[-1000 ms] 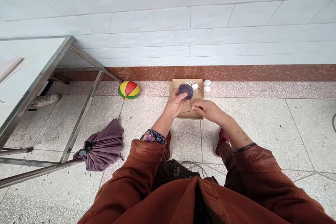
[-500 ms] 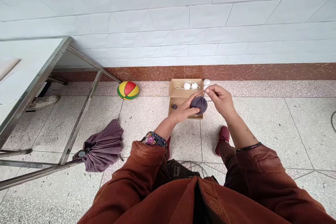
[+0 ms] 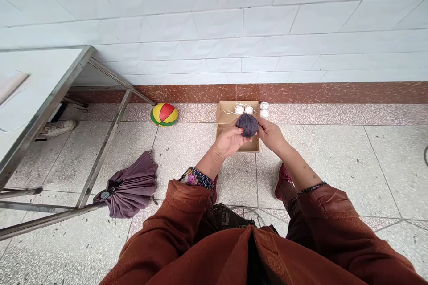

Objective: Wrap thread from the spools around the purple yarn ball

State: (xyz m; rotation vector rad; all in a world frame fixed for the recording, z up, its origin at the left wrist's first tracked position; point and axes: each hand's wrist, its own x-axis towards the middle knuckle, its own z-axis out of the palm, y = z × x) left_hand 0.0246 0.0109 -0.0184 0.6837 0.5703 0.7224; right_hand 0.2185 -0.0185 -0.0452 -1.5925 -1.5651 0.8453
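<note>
I hold the purple yarn ball (image 3: 248, 124) between my left hand (image 3: 229, 141) and right hand (image 3: 271, 134), both grips closed on it, just above the cardboard box (image 3: 223, 117) on the floor.

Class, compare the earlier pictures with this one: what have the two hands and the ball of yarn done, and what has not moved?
The right hand, earlier pinching a strand beside the purple yarn ball, has closed in against it. The left hand still grips the ball, held over the cardboard box. The striped ball and umbrella have not moved.
</note>
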